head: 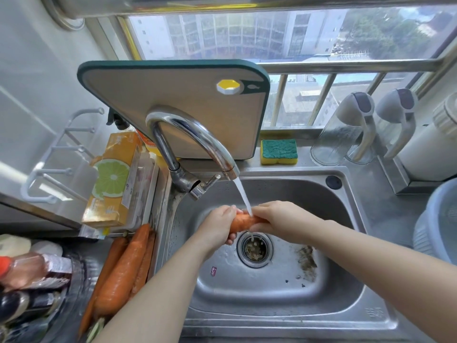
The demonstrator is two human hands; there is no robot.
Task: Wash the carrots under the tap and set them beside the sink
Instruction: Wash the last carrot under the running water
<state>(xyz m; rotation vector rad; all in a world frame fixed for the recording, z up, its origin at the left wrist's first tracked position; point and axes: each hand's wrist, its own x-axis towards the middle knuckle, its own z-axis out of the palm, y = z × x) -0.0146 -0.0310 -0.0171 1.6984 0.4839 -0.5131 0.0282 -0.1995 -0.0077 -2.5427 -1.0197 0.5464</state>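
While the water runs, left hand [217,225] and right hand [277,217] each wrap one end of a single carrot [243,222]. The fingers [232,238] curl beneath it, and only the middle stretch shows bare between the two grips. The stream from the tap [195,142] strikes that bare stretch, close to the right hand. The carrot lies roughly level above the drain strainer [255,248], inside the sink [341,243] and held off its floor.

Handling, judged: stiff and solid, of moderate weight, not prone to crushing. The wet skin will likely be slick, and the taper invites a slide toward the thin end. Best hold is a full wrap at the thick part, leaving the other hand to rub and turn.

Outward: several more carrots [123,266] lie bunched just outside the sink's left rim. Whether these are washed, cannot tell. A cutting board [173,100] leans behind the tap, with a sponge [278,151] beside it.
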